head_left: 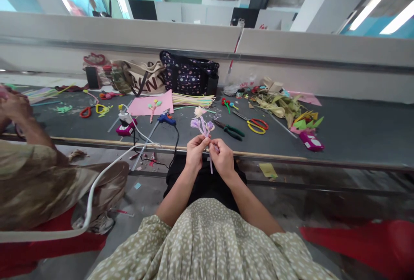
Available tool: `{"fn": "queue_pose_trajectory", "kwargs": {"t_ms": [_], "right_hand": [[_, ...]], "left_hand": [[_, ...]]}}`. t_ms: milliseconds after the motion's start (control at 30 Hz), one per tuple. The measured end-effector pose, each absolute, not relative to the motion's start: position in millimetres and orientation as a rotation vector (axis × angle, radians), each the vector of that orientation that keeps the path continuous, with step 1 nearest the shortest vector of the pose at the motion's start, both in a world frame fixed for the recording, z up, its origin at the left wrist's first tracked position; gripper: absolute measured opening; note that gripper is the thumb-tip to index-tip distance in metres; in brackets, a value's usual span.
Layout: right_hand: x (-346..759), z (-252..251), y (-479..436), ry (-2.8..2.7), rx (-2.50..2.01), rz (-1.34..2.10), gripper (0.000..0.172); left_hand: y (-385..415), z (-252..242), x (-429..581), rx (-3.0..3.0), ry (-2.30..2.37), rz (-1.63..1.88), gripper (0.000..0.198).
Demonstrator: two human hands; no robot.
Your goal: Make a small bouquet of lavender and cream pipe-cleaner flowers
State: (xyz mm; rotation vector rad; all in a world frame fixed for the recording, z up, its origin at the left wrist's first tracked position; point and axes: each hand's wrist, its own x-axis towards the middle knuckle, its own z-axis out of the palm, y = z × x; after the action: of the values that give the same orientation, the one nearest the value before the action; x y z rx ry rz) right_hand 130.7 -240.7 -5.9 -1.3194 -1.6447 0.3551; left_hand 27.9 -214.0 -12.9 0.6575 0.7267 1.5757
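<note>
Both my hands meet just in front of the table edge, over my lap. My left hand (196, 152) and my right hand (223, 155) are closed round the stems of a small bunch of paper flowers (201, 124), purple and pale pink, which stands upright above my fingers. A thin purple stem end (211, 168) hangs down below my right hand. On the table just beyond lie green-handled pliers (230, 130) and a blue glue gun (166, 119).
The grey table (355, 129) carries red-and-yellow scissors (255, 124), a pink paper sheet (152, 104), paper strips (192, 99), leaf scraps (284, 105), a dotted bag (189, 75) and a tote (142, 77). Another person (35, 176) sits at my left. A white cable (106, 172) hangs off the table.
</note>
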Motion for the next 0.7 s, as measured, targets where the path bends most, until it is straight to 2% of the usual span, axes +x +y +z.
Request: {"fn": "queue_pose_trajectory", "kwargs": {"t_ms": [400,700], "right_hand": [[133.7,-7.2,-240.6,-1.785,-1.237,0.359,0.019],[142.4,-2.4,-240.1,-1.841,-1.219,0.307,0.018]], "left_hand": [[-213.8,-20.4,19.0,0.826,0.800,1.646,0.023],[-215.1,-15.0,16.0,0.655,0.720,1.510,0.030]]}}
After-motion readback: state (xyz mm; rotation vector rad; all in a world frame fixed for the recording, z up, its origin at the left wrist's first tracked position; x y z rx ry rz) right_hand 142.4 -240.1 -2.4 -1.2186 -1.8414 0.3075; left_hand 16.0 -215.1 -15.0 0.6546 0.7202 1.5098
